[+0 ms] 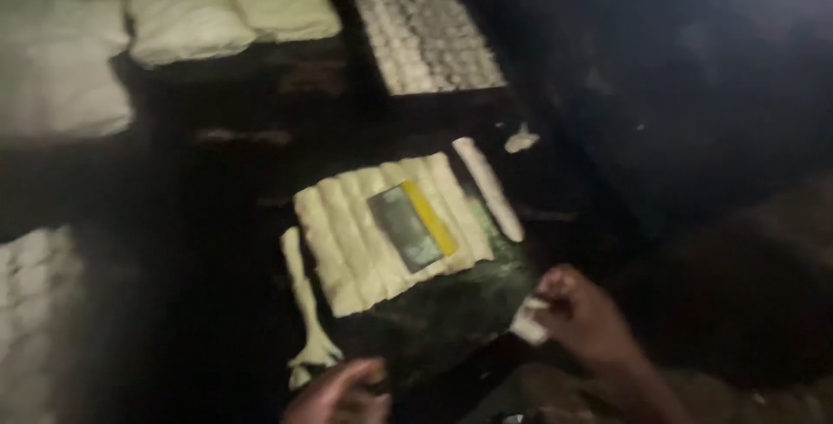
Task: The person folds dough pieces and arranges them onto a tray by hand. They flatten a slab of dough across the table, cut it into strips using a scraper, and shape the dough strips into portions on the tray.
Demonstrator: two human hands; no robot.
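Nearest the camera, the left hand [340, 396] hovers low over the dark bench [217, 216], fingers loosely spread and holding nothing. Just beyond it lies a thin dough strip [304, 302], its end frayed. The right hand [580, 315] is closed on a small dough piece [529, 324] near the bench's right edge. Between and beyond both hands sits a slab of dough rolls [347, 233] carrying a scraper with a yellow handle [415, 224]; one separate roll [488, 185] lies beside it. Open dark bench spreads to the left.
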